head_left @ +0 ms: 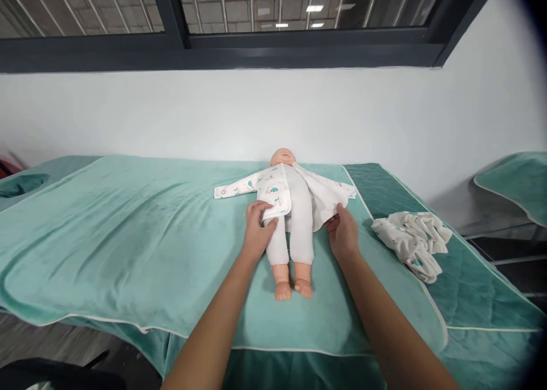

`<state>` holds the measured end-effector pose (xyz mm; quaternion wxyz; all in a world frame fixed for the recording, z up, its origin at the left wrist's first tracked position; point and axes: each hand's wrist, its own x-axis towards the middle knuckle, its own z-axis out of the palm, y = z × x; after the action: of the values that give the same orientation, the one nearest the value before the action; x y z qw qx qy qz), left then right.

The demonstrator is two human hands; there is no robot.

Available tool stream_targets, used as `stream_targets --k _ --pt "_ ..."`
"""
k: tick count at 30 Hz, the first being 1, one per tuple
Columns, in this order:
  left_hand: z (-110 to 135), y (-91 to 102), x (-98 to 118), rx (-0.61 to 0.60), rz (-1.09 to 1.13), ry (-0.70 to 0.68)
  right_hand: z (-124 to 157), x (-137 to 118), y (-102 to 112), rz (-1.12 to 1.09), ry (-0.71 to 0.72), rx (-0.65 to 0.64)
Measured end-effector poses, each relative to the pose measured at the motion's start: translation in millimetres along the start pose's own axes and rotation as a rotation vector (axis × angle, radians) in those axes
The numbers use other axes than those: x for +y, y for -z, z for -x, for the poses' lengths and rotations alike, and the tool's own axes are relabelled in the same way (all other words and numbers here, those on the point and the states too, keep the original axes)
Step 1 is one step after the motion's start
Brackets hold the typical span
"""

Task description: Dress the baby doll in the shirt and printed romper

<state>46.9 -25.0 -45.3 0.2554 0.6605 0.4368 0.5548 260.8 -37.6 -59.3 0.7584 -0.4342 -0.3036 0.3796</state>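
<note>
A baby doll with a white cloth body lies on its back, feet toward me. It wears a white printed baby shirt whose front is open, both sleeves spread sideways. The left front panel lies over the doll's chest, and my left hand pinches its lower corner between thumb and fingers. On the other side, the right panel is folded outward with its plain inner face up. My right hand grips the lower edge of that panel.
A light green blanket covers the bed under the doll. Crumpled printed baby clothing lies to the right on a darker green quilted cover. Behind stands a white wall below a dark-framed window. A black object is at the lower left.
</note>
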Motion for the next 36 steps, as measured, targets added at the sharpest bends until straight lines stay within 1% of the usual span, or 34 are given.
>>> stream_targets --k 2,5,8,11,14,16,18,21,24,27,29,31,34,36 --pt "0.6 -1.3 -0.3 -0.001 -0.036 -0.011 -1.6 0.4 0.5 -0.058 -0.021 0.013" --pt "-0.2 -3.5 -0.5 0.051 -0.102 -0.030 1.1 1.5 0.1 -0.002 -0.019 -0.013" --pt "-1.2 -3.4 -0.1 0.115 -0.134 -0.023 6.1 1.6 -0.4 0.140 0.015 -0.042" --pt "-0.9 -1.6 -0.8 0.149 -0.129 0.020 10.2 -0.4 -2.1 0.342 0.052 -0.069" --pt "-0.6 0.2 -5.7 0.187 -0.034 0.138 13.3 -2.6 -5.5 0.473 0.092 -0.108" --pt "-1.3 1.3 -11.4 0.255 0.058 0.230 14.9 -3.1 -7.6 0.495 0.109 -0.129" --pt "-2.4 2.3 -17.8 0.350 0.153 0.286 16.4 -3.2 -8.3 0.509 0.122 -0.131" --pt "-3.5 4.2 -26.0 0.452 0.244 0.311 19.9 -4.1 -6.0 0.585 0.116 -0.100" --pt "-2.3 6.5 -30.2 0.506 0.268 0.326 25.7 -5.5 -0.8 0.772 0.081 -0.063" --pt "0.9 8.7 -28.7 0.548 0.296 0.338 31.9 -6.3 5.0 0.917 0.081 -0.023" --pt "3.3 9.6 -24.7 0.549 0.319 0.330 34.6 -6.4 8.3 0.923 0.089 0.021" --pt "5.2 10.1 -20.0 0.537 0.310 0.322 35.7 -6.6 10.8 0.870 0.105 0.079" --pt "6.9 9.9 -15.7 0.514 0.225 0.323 35.5 -7.2 12.5 0.749 0.131 0.157" --pt "7.5 9.6 -15.6 0.485 0.171 0.323 35.0 -7.2 12.7 0.704 0.134 0.185"
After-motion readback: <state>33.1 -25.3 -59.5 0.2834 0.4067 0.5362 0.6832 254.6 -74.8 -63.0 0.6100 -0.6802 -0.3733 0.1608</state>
